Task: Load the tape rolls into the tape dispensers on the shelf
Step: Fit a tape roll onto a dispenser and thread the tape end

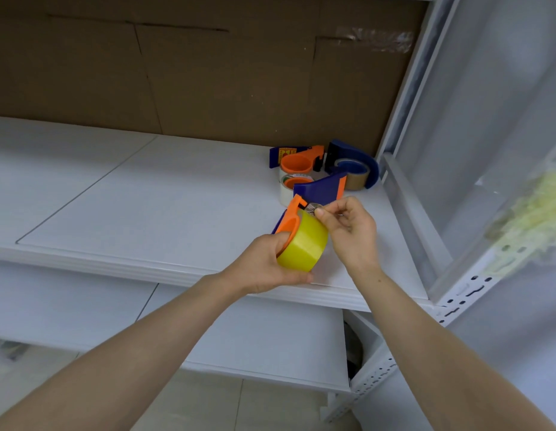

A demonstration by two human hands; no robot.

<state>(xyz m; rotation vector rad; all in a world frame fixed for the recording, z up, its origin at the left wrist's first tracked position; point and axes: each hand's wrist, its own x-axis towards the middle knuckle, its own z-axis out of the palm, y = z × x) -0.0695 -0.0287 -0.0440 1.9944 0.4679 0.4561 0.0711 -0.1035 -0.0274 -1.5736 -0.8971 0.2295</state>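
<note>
**Head view.** We see a white shelf (146, 197) backed by brown cardboard (208, 73). A lower shelf (254, 337) lies beneath it, and a perforated white post (457, 306) stands at the right front corner. The shelf's front edge runs just under the hands, and open room for moving lies to their left.

The left hand (264, 265) grips a yellow tape roll (304, 244) seated on an orange-and-blue dispenser (290, 219), held above the shelf's front right part. The right hand (351, 231) pinches a small shiny piece (apparently the tape's end) at the dispenser's tip.

Further dispensers cluster in the back right corner with a clear roll (286, 194) and a brown roll (356, 181). One bears a yellow-and-red label (286, 152); we cannot read its writing.
</note>
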